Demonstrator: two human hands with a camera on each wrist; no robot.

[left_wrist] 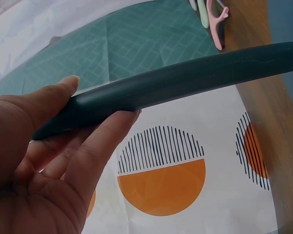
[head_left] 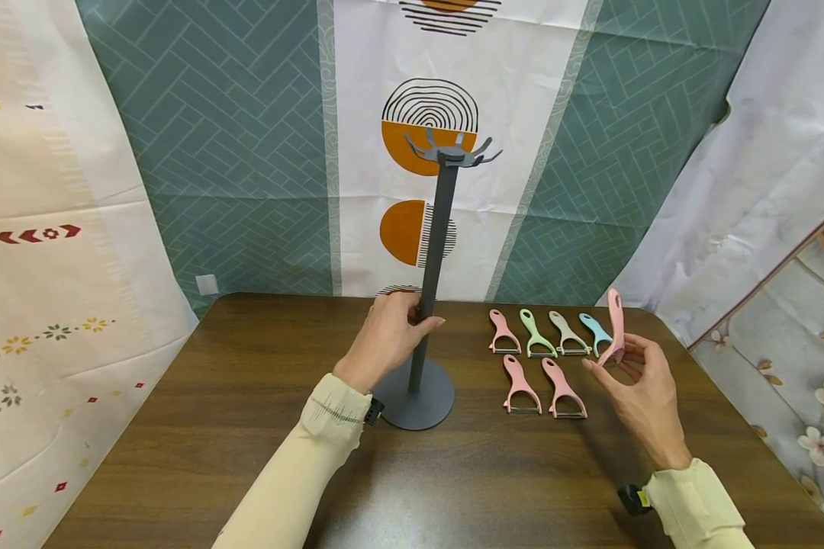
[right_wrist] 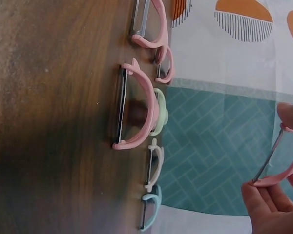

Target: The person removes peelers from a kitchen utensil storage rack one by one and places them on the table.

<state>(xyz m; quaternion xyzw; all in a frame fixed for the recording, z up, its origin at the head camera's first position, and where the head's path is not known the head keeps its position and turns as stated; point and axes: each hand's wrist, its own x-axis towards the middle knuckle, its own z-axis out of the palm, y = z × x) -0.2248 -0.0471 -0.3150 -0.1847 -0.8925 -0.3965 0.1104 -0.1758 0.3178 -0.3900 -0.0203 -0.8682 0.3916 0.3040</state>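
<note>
My left hand point(head_left: 387, 335) grips the dark grey pole point(head_left: 434, 259) of an upright stand, thumb on one side and fingers on the other. The stand has a round base point(head_left: 419, 408) and a ring of curved hooks point(head_left: 453, 155) on top; the hooks hold nothing. At the right, my right hand point(head_left: 642, 393) pinches a pink peeler point(head_left: 616, 328) by its blade end, handle pointing up, raised above the table. In the right wrist view, thumb and fingers hold the two ends of that pink peeler's head point(right_wrist: 288, 170).
Left of the right hand lie a pink peeler point(head_left: 501, 332), a green peeler point(head_left: 538, 334), a white peeler point(head_left: 569, 334) and a blue peeler point(head_left: 593, 329) in a back row. Two more pink peelers point(head_left: 518, 385) lie in front. Patterned cloth point(head_left: 247, 152) hangs behind the table point(head_left: 247, 427).
</note>
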